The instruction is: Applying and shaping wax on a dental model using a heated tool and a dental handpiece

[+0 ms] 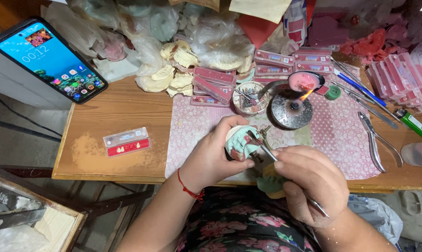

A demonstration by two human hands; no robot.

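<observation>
My left hand (215, 156) grips a pale green dental cast with pink wax (241, 142) over the front of the table. My right hand (313, 182) holds a thin metal wax tool (285, 170) like a pen, its tip touching the cast. Beneath my right hand lies another greenish cast (269, 183), partly hidden. Just beyond, a small spirit burner (292, 111) is lit, with a spoon of pink wax (305, 81) over its flame.
A pink patterned cloth (341, 135) covers the wooden table (117, 112). Pliers (376, 140), a green lighter (412, 122), blue-handled tools (360, 86), red tooth-card strips (215, 84), a tooth card (127, 141), plaster casts in bags (178, 60) and a phone (47, 58) lie around.
</observation>
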